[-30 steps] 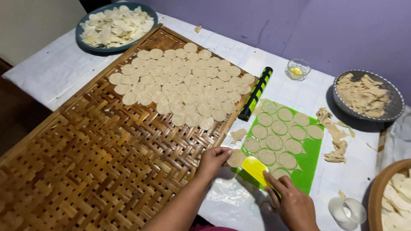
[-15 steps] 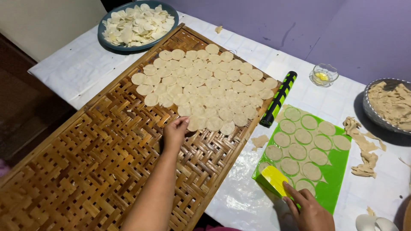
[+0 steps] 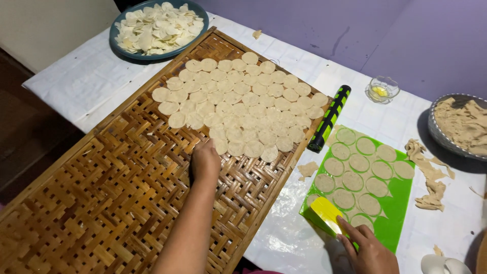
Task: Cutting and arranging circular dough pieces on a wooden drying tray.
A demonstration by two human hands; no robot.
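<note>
picture edges cut the metal bowl (image 3: pixel 459 127) and right hand (image 3: pixel 369 249).

A: What color is the wall (image 3: pixel 406 30)?
B: It is purple, with a few small marks and scratches on it.
A: And the other wall (image 3: pixel 45 25), on the left?
B: That one is pale, like cream.
A: What covers the desk (image 3: pixel 76 81)?
B: A white cloth with faint square lines. It looks a bit wrinkled.
A: Can you see the floor (image 3: pixel 20 137)?
B: Yes, on the left side. It is dark brown and in shadow.
A: Is it bright?
B: The light is soft and even, brightest on the white cloth.
</note>
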